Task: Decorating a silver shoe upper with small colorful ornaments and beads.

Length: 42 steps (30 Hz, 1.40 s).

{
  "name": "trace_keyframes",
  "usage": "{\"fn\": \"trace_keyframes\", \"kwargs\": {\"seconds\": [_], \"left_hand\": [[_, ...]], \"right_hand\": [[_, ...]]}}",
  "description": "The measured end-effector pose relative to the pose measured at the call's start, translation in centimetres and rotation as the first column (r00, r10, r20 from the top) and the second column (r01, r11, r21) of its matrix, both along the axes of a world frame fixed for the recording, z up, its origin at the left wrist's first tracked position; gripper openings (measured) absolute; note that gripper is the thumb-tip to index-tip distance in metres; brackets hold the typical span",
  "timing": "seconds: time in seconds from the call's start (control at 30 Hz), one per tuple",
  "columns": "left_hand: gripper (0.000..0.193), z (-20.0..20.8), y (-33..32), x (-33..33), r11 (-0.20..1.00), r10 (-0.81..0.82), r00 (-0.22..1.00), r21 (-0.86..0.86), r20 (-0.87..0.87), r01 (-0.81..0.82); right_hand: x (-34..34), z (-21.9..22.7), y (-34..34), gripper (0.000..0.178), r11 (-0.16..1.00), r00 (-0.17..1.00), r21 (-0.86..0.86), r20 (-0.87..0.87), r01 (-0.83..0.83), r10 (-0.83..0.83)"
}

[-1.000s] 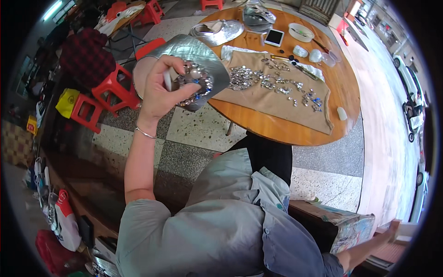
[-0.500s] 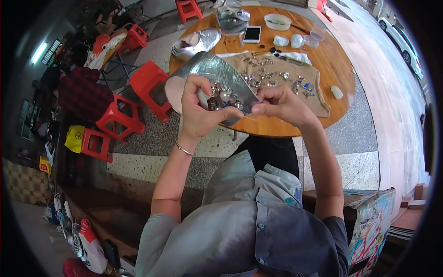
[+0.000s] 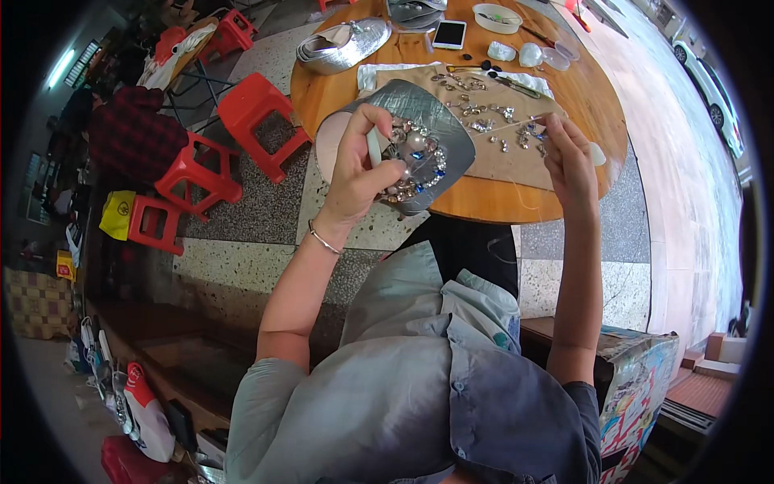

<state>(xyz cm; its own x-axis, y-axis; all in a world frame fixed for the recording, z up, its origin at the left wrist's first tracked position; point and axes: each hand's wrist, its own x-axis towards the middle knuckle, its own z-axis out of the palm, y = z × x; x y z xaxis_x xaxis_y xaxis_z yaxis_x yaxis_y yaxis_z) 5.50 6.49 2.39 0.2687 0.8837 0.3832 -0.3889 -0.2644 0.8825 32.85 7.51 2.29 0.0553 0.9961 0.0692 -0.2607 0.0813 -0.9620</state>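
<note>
My left hand (image 3: 361,165) is closed on the edge of a curved silver piece (image 3: 451,145) with a pale lining, which it holds above the near edge of the table. Clear rhinestones, a pearl-like bead and blue stones (image 3: 418,155) form a cluster on that piece, partly behind my thumb. A pale object like a clip or strip shows between my thumb and forefinger. Out to the right, my right hand (image 3: 571,153) is raised with fingertips pinched on a thin thread (image 3: 508,126) that runs taut from the silver piece. Whether a needle is in the pinch is too small to see.
On the round wooden table (image 3: 500,206), a tan cloth (image 3: 516,169) carries several rows of rhinestones (image 3: 484,113). Beyond lie tools (image 3: 516,85), a phone (image 3: 449,35), a white bowl (image 3: 497,18) and another silver piece (image 3: 347,47). Red stools (image 3: 258,117) and a person in a checked shirt (image 3: 133,133) are left.
My right hand has moved from the silver piece's edge out to the right, drawing the thread taut. The silver piece has turned, showing more of the stone cluster and its blue stones.
</note>
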Motion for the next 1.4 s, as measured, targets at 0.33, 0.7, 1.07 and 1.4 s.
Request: {"fn": "trace_keyframes", "kwargs": {"seconds": [0.33,0.7,1.07,1.4], "left_hand": [[0.044,-1.3,0.4,-0.5,0.982,0.124,0.974,0.167,-0.191,-0.092],[0.046,-1.5,-0.4,1.1,0.996,0.08,0.994,0.036,0.078,-0.083],[0.05,-2.6,-1.3,1.3,0.997,0.065,0.976,-0.051,0.21,-0.056],[0.051,-4.9,-0.9,-6.8,0.987,-0.094,0.98,-0.111,0.176,0.114]], "right_hand": [[0.1,-0.4,-2.7,0.024,0.997,0.998,-0.04,-0.012,0.068,-0.068],[0.6,-1.2,-3.6,0.025,0.996,0.996,-0.04,0.01,0.083,-0.083],[1.0,-3.0,-3.2,0.022,0.979,0.964,0.073,0.174,0.192,-0.202],[15.2,-7.2,-3.1,0.022,0.688,0.518,0.305,0.478,0.659,-0.709]]}}
